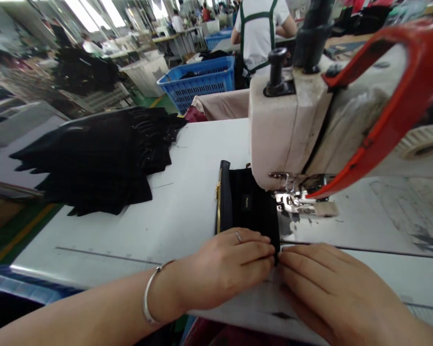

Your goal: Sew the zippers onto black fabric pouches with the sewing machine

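Note:
A black fabric pouch piece [257,192] with a gold zipper [218,206] along its left side and a small label [246,202] lies on the white sewing table. Its right edge runs up to the presser foot [292,204] of the sewing machine [285,125]. My left hand [234,264] is closed over the near end of the piece, fingers together on the fabric. My right hand [332,283] meets it at the near right corner, fingertips pressed together at the fabric edge. Its thumb is hidden underneath.
A pile of black fabric pieces [104,154] lies on the table's left. A red curved lever [375,144] arches over the machine's front. Beyond the table stand a blue basket [202,81] and a seated person in a white shirt [259,29]. A printed ruler [104,253] marks the near tabletop.

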`<state>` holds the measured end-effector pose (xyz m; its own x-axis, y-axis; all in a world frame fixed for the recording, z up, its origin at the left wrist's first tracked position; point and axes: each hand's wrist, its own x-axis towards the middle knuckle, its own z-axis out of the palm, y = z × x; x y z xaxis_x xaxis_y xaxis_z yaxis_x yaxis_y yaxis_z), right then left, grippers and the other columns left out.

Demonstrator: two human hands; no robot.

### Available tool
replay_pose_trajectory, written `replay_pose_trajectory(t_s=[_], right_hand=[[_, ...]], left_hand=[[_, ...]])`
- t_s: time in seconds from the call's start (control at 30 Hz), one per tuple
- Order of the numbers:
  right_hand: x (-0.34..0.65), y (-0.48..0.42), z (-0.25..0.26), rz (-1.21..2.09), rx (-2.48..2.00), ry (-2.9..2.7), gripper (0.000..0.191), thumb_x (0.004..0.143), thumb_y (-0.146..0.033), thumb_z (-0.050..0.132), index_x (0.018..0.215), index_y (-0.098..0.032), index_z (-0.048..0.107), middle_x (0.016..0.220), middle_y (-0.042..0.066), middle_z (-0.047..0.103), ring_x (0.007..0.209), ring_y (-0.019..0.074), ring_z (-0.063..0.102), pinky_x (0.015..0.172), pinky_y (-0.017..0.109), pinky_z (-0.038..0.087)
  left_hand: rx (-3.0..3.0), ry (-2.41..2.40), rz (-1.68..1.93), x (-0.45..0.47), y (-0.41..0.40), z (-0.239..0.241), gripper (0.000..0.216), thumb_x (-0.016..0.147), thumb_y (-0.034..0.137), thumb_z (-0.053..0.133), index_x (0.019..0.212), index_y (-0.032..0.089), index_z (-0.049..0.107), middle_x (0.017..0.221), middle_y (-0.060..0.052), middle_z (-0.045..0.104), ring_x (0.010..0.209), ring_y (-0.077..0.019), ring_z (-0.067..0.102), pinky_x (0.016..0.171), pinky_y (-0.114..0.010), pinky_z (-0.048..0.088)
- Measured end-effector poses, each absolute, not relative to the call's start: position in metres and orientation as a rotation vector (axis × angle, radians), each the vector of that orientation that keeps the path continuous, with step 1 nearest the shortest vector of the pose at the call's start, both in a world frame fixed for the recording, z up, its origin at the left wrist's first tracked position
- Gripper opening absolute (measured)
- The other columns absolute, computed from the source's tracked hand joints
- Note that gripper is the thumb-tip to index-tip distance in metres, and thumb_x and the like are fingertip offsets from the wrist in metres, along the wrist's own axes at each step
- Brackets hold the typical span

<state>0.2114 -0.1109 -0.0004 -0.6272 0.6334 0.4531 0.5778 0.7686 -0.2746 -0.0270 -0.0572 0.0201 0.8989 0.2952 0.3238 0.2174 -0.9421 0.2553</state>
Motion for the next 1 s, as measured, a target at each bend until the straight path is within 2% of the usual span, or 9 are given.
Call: replay_pose_trajectory(t_s=[0.13, 0.27, 0.5, 0.63, 0.73, 0.87, 1.0], right_hand=[[0.216, -0.099, 0.001, 0.16, -0.884, -2.476, 0.02, 0.097, -0.015, 0.051, 0.107, -0.016, 0.068, 0.106, 0.005, 0.072, 0.097, 0.0215, 0.066, 0.083, 0.04, 0.057], [0.217, -0.085, 0.004, 0.147, -0.875, -2.501, 0.017, 0.096, -0.016, 0.053, 0.106, -0.015, 0.066, 0.101, 0.005, 0.072, 0.094, 0.0225, 0.067, 0.079, 0.041, 0.057], [0.219, -0.064, 0.007, 0.098, -0.922, -2.534, 0.018, 0.094, -0.021, 0.055, 0.108, -0.015, 0.066, 0.1, 0.006, 0.072, 0.089, 0.0245, 0.069, 0.075, 0.043, 0.058], [0.222, -0.058, 0.006, -0.001, -0.994, -2.494, 0.02, 0.094, -0.022, 0.054, 0.107, -0.016, 0.067, 0.105, 0.008, 0.073, 0.093, 0.0287, 0.069, 0.078, 0.046, 0.058], [0.225, -0.054, 0.003, -0.004, -1.064, -2.488, 0.024, 0.095, -0.025, 0.054, 0.113, -0.016, 0.068, 0.111, 0.011, 0.072, 0.1, 0.0321, 0.068, 0.08, 0.049, 0.058], [0.225, -0.047, -0.002, 0.024, -1.115, -2.48, 0.031, 0.096, -0.025, 0.053, 0.124, -0.017, 0.064, 0.119, 0.012, 0.071, 0.102, 0.0318, 0.069, 0.084, 0.051, 0.058], [0.223, -0.043, -0.003, -0.064, -1.149, -2.453, 0.028, 0.096, -0.025, 0.051, 0.117, -0.016, 0.067, 0.113, 0.013, 0.074, 0.094, 0.0316, 0.071, 0.077, 0.048, 0.058]], left_hand=[[2.858, 0.349, 0.604, -0.024, -0.043, 0.017, 0.026, 0.103, 0.011, 0.045, 0.114, 0.007, 0.068, 0.117, -0.01, 0.073, 0.12, -0.0184, 0.065, 0.111, -0.032, 0.053], [2.886, 0.358, 0.649, -0.023, -0.031, 0.011, 0.026, 0.104, 0.012, 0.044, 0.11, 0.007, 0.069, 0.116, -0.009, 0.074, 0.118, -0.018, 0.066, 0.111, -0.031, 0.053], [2.994, 0.339, 0.688, -0.017, -0.007, 0.001, 0.02, 0.102, 0.011, 0.05, 0.108, 0.008, 0.069, 0.116, -0.007, 0.075, 0.114, -0.0157, 0.068, 0.11, -0.03, 0.052], [3.012, 0.367, 0.68, -0.014, 0.005, 0.004, 0.019, 0.101, 0.011, 0.052, 0.105, 0.01, 0.071, 0.113, -0.006, 0.076, 0.111, -0.0164, 0.069, 0.107, -0.031, 0.054], [2.991, 0.441, 0.716, -0.012, 0.013, 0.001, 0.017, 0.099, 0.011, 0.055, 0.105, 0.012, 0.071, 0.11, -0.006, 0.077, 0.108, -0.0162, 0.071, 0.103, -0.03, 0.056], [2.915, 0.598, 0.823, -0.008, 0.021, -0.008, 0.019, 0.1, 0.014, 0.054, 0.103, 0.014, 0.073, 0.102, -0.005, 0.077, 0.099, -0.015, 0.072, 0.096, -0.027, 0.059], [2.883, 0.719, 0.862, -0.003, 0.024, -0.011, 0.016, 0.098, 0.015, 0.058, 0.097, 0.016, 0.074, 0.097, -0.003, 0.077, 0.096, -0.0157, 0.073, 0.093, -0.027, 0.059]])
